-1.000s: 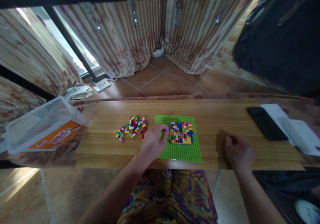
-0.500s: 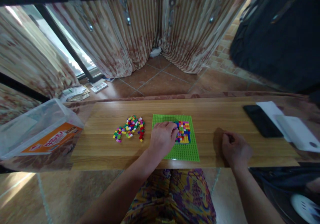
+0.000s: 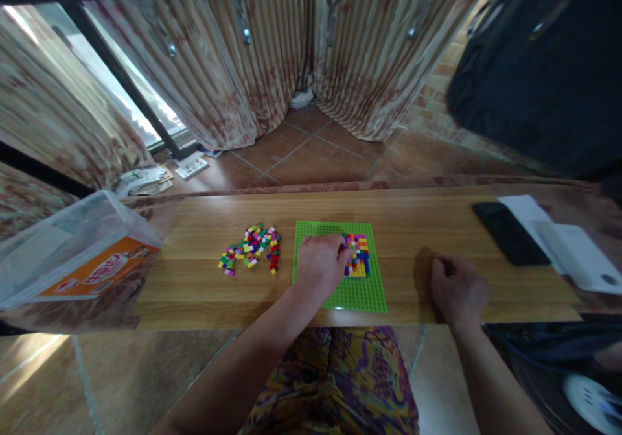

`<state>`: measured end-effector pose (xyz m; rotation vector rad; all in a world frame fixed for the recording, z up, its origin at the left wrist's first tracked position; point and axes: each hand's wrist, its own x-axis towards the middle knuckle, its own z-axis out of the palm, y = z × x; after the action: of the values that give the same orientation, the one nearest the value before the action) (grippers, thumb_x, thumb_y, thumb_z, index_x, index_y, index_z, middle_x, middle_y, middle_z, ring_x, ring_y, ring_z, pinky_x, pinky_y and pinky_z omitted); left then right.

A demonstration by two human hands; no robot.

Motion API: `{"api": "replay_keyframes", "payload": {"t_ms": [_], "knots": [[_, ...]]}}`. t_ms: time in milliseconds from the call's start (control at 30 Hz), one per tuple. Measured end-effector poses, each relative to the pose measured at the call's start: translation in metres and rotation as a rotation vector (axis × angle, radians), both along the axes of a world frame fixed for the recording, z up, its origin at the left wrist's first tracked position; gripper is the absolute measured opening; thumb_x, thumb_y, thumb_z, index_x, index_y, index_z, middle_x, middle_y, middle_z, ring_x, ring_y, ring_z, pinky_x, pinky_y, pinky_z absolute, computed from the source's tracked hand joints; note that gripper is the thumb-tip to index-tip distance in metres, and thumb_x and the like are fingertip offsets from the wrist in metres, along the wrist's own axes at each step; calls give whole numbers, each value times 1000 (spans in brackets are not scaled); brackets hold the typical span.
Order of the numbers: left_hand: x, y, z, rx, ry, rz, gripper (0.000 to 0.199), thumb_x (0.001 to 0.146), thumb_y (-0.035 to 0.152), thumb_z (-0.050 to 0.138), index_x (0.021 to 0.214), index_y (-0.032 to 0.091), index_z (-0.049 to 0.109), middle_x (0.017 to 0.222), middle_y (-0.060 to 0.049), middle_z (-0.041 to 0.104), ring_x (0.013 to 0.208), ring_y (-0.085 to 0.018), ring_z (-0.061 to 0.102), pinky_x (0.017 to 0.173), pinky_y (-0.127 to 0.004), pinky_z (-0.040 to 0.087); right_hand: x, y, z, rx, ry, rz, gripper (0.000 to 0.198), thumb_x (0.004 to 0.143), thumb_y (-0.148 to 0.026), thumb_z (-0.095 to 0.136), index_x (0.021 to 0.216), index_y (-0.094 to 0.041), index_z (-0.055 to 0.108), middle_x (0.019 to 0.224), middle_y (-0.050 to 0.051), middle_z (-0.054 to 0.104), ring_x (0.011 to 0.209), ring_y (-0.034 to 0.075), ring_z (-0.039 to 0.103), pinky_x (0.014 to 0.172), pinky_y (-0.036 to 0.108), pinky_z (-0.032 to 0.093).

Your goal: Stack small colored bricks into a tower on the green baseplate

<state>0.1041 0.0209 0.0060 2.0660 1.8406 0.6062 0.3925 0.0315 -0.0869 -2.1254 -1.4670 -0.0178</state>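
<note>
A green studded baseplate [image 3: 359, 295] lies on the wooden table, with a patch of small coloured bricks [image 3: 358, 257] pressed onto it. My left hand [image 3: 318, 260] is over the left part of this patch, its fingers bent and closed at the bricks. Whatever its fingertips pinch is hidden. Resting on the table to the right of the baseplate, my right hand [image 3: 457, 286] is curled into a loose fist, with nothing visible in it. A scattered pile of loose bricks [image 3: 253, 246] in many colours lies left of the baseplate.
On the left stands a clear plastic box [image 3: 97, 247] with an orange label. A black phone [image 3: 510, 233] lies at the table's right, beside white flat objects [image 3: 580, 253]. At the lower right edge, part of another person's hand [image 3: 610, 360] shows.
My left hand has shifted slightly to the right over the brick patch, covering a little more of it. My right hand and the loose pile stay as they were.
</note>
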Motion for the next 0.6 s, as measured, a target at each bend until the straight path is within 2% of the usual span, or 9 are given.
{"api": "replay_keyframes", "payload": {"t_ms": [333,600], "knots": [[-6,-3,-4,-14,-38,-51,15,94,17,58,96,22,72,92,-3,78,87,-21,70,87,-37,51,0,0,0,7,15,9,33,89,-39,52,97,-17,76,90,10,71,74,20,57,67,32,36],[-7,2,2,1,132,-144,17,100,23,53,99,21,70,99,-6,76,96,-23,68,93,-41,47,-1,0,2,-4,0,-1,35,88,-40,52,99,-17,77,93,11,73,74,21,57,66,32,35]]}}
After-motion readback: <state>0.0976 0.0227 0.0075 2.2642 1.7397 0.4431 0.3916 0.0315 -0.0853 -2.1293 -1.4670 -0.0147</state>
